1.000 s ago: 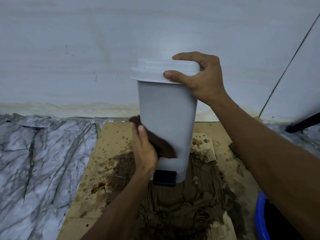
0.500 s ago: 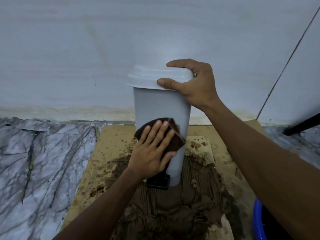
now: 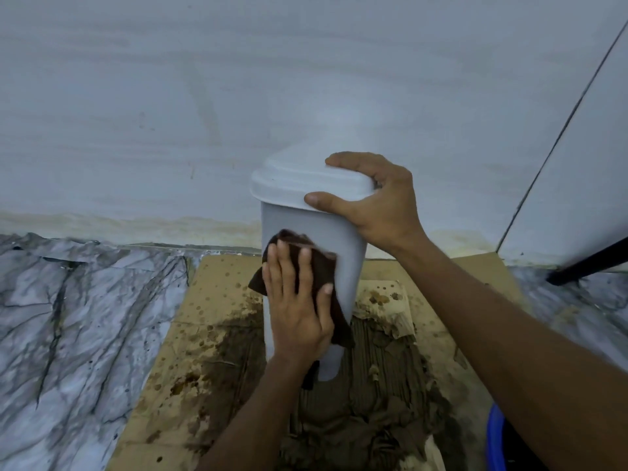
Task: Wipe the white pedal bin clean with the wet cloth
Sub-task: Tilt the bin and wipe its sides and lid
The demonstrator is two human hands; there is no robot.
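Observation:
The white pedal bin (image 3: 350, 246) stands upright on wet brown cardboard, its lid closed. My right hand (image 3: 377, 198) grips the right side of the lid, thumb on the front rim and fingers over the top. My left hand (image 3: 299, 307) presses a dark brown wet cloth (image 3: 323, 266) flat against the bin's front, fingers straight and pointing up. The cloth covers the middle of the bin's front wall. My left wrist hides most of the black pedal at the base.
Soaked, torn cardboard (image 3: 217, 321) with dark stains lies under the bin. Marble-patterned sheet (image 3: 74, 328) covers the floor to the left. A white wall (image 3: 204, 113) rises right behind. A blue bucket rim (image 3: 494, 440) sits bottom right, and a black bar (image 3: 591, 263) leans at right.
My left hand has slid the cloth from the bin's lower left side round to the front and upward. My right hand kept its grip on the lid. The view shifted down.

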